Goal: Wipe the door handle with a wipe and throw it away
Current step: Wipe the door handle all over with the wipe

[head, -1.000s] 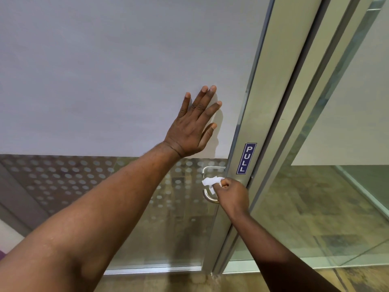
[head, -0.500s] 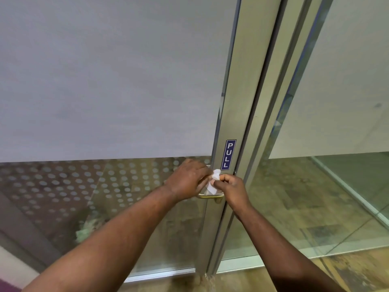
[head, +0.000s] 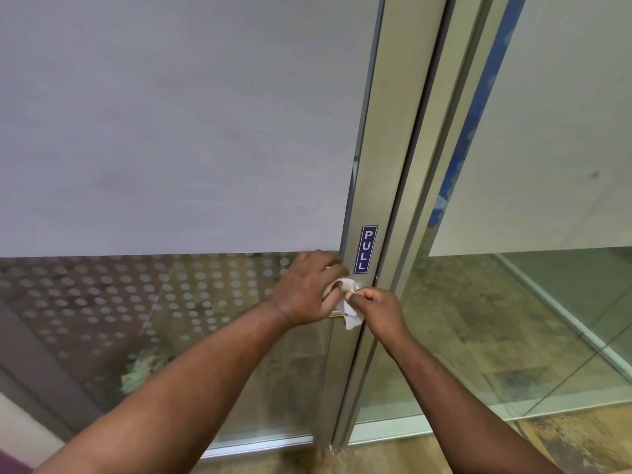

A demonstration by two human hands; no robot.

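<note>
Hands [head: 342,295] together — wipe [head: 350,307] between

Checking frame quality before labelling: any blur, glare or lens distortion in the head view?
Head view: lighting even and soft, no hard shadows; door frame leans and bows from the wide-angle lens; lower glass shows faint reflections but no blown-out glare; left hand, right hand and wipe slightly soft; PULL sticker legible.

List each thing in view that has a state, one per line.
Glass door: appears closed against its frame.
Door handle: mostly hidden by the hands.
Wipe: crumpled, pinched between both hands at the handle.
Left hand: closed on the wipe.
Right hand: pinching the wipe.
PULL sticker: stuck on the frame, upright.
</note>
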